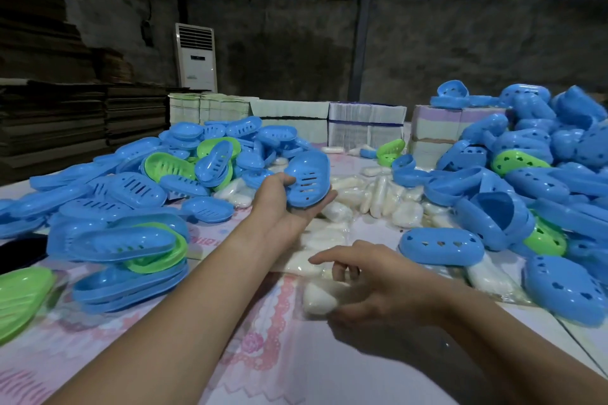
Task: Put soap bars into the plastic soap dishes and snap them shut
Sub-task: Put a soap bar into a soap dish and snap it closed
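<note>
— Dishes first, from the left: the heaped pile of slotted halves (131,194), blue and green, lies along that side of the table (263,355). What is the left hand doing?

— The left hand (283,203) is raised over the middle, palm up, thumb and fingers curled round a blue dish half (307,182) with slots in it. It looks tilted, hollow side away from the camera.

— Then I'd turn it hollow-up and level before anything goes in. And the soap?

— Wrapped white bars (378,197) lie loose in the centre. The right hand (378,286), lower and nearer, has its fingers bent down onto one soap bar (317,301); the forefinger points out straight. It seems to be pinching the bar, though the grip is partly hidden.

— Best to take it by the long edges, so it drops flat into the half.

— Lids with heart holes (442,246) sit just right of that hand, before the right pile (543,174).

— Match colour, line up the rims, press until it clicks.
</note>
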